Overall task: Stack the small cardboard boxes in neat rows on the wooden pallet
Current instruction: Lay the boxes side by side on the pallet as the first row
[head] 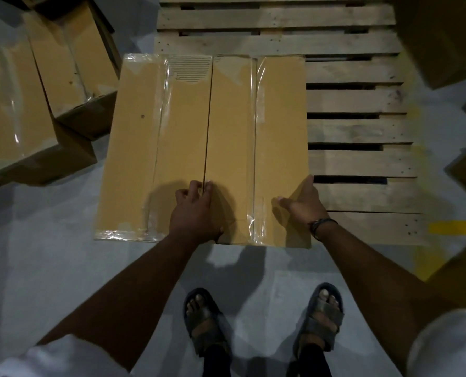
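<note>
Two flat, taped cardboard boxes lie side by side on the front left of the wooden pallet (pixel 358 130). The left box (pixel 150 148) overhangs the pallet's left edge. The right box (pixel 256 137) sits flush against it. My left hand (pixel 195 210) rests on top near the front, its fingers curled into the seam between the two boxes. At the right box's right edge is my right hand (pixel 302 204), thumb spread across the top and fingers over the side.
More cardboard boxes (pixel 17 112) stand on the grey floor to the left, and others (pixel 444 36) crowd the right edge of view. Bare slats fill the pallet's right half and back. My sandalled feet (pixel 261 322) stand just in front. A yellow floor line (pixel 455 228) runs on the right.
</note>
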The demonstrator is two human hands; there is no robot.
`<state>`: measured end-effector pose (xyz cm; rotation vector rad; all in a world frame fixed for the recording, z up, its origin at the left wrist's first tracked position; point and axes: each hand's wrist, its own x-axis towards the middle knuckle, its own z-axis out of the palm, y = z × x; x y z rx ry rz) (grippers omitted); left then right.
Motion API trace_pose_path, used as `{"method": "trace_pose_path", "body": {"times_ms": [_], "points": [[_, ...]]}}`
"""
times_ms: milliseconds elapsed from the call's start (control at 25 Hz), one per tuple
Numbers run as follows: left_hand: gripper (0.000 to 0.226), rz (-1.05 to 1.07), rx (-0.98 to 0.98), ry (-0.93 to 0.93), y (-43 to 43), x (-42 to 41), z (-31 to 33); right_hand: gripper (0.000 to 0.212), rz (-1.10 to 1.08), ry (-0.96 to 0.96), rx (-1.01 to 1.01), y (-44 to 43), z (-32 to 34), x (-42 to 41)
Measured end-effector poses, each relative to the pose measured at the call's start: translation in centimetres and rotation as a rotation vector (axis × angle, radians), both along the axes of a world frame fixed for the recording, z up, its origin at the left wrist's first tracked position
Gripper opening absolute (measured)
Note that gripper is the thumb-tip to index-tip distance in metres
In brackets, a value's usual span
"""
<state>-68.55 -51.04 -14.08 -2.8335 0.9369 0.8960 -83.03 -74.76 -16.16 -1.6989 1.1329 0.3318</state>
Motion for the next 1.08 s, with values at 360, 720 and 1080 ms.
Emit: {"method": "trace_pose_path", "body": {"times_ms": [360, 720, 1080], "points": [[0.127, -0.012, 0.016, -0.044, -0.5, -0.6, 0.0, 0.112, 0.088, 0.035, -0.176, 4.7, -0.8, -4.9], [0.086, 0.043, -0.168, -0.006, 0.4, -4.9, 0.8, 0.093, 0.248, 0.13, -0.397, 6.7, 1.6, -7.8], [0.065, -0.185, -0.22, 0.086, -5.4, -11.1, 5.5, 0.084, 0.074, 0.136, -0.439, 4.6, 6.9, -12.1]]}}
